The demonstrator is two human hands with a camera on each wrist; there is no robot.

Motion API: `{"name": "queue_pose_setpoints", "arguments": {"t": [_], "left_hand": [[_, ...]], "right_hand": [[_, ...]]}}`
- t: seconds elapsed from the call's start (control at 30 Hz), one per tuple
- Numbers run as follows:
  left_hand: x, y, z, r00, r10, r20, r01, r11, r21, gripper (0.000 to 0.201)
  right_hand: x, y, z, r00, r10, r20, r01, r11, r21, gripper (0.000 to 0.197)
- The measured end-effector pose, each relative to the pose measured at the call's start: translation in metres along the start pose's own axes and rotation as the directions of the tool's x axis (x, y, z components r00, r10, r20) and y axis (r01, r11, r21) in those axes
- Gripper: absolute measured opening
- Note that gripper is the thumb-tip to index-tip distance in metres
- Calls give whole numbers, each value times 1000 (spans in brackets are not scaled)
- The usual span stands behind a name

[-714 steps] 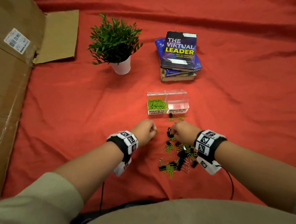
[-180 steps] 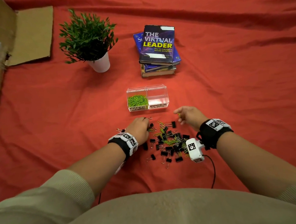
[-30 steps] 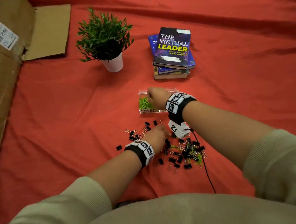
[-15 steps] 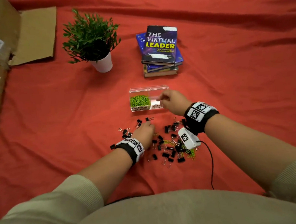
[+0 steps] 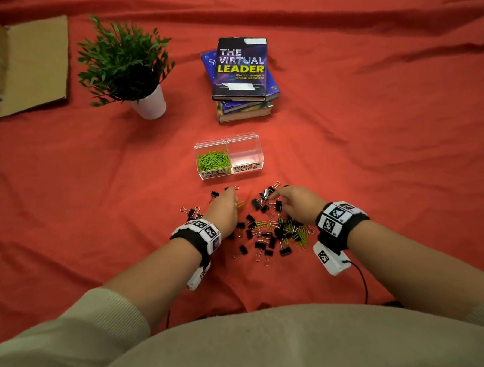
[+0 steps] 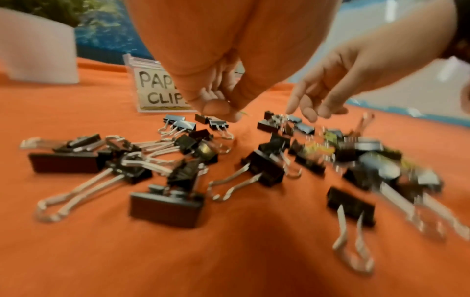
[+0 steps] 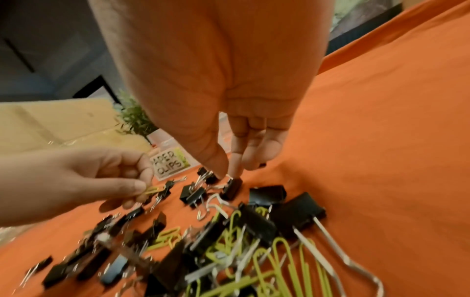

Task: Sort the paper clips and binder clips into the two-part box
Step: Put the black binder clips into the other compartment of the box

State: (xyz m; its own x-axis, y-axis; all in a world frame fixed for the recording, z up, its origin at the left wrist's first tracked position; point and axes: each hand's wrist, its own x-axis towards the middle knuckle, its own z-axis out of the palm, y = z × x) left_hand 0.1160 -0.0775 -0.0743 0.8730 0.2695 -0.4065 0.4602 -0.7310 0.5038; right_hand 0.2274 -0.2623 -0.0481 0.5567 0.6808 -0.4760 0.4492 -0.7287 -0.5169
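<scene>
The left hand (image 7: 76,180) pinches a green paper clip (image 7: 152,189), long way pointing toward 2 o'clock. The right hand (image 7: 229,100) has its fingers down at a black binder clip (image 7: 232,188); grip unclear.

1. The head view looks steeply down and forward from above onto the red cloth (image 5: 376,175), taking in both forearms near and the book stack (image 5: 241,78) far.
2. The left wrist view sits low, close over the binder clips (image 6: 165,207), facing the far two-part box (image 6: 162,90).
3. The right wrist view looks far-left, close over the pile.
4. All three views share the clip pile and box label.
</scene>
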Motion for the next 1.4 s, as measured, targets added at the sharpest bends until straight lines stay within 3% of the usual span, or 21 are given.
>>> {"name": "queue_pose_setpoints", "arguments": {"t": [0.1,0.23,0.33,0.47,0.6,0.7,0.8,0.97,1.1,1.17,1.23,1.4], "left_hand": [[-5,3,-6,1000,-9,-22,5,981,-192,22],[-5,7,-13,999,-40,5,40,951,-307,38],[-3,7,-14,992,-110,61,126,888,-442,34],[2,8,-11,979,-175,100,202,844,-497,31],[-5,20,-2,990,-106,95,129,948,-290,17],[-11,25,12,988,63,139,-63,998,-1,18],[-13,27,22,978,153,145,-179,966,184,31],[-13,31,29,980,144,136,-181,930,319,28],[-15,38,32,979,137,149,-184,910,372,24],[-15,41,33,981,118,155,-171,905,389,25],[-15,43,32,982,93,166,-153,904,400,27],[-14,45,32,979,59,195,-140,890,433,37]], "right_hand": [[-5,8,-8,1000,12,22,-13,1000,13,35],[-14,12,-8,989,-5,145,24,991,-130,34],[-10,10,2,994,-57,95,71,985,-159,28],[6,3,8,998,-56,26,58,992,-110,24],[10,6,1,990,-41,-132,28,995,-98,24],[4,6,1,993,-86,-84,75,988,-134,15],[-3,5,12,998,-49,-45,38,974,-225,8],[-2,-1,29,992,120,-42,-127,953,-274,25],[2,-4,34,987,155,-42,-154,988,18,12],[3,-4,28,979,196,-61,-178,959,222,11],[4,-1,19,971,226,-72,-194,930,312,8],[6,0,14,975,214,-53,-209,975,78,15]]}}
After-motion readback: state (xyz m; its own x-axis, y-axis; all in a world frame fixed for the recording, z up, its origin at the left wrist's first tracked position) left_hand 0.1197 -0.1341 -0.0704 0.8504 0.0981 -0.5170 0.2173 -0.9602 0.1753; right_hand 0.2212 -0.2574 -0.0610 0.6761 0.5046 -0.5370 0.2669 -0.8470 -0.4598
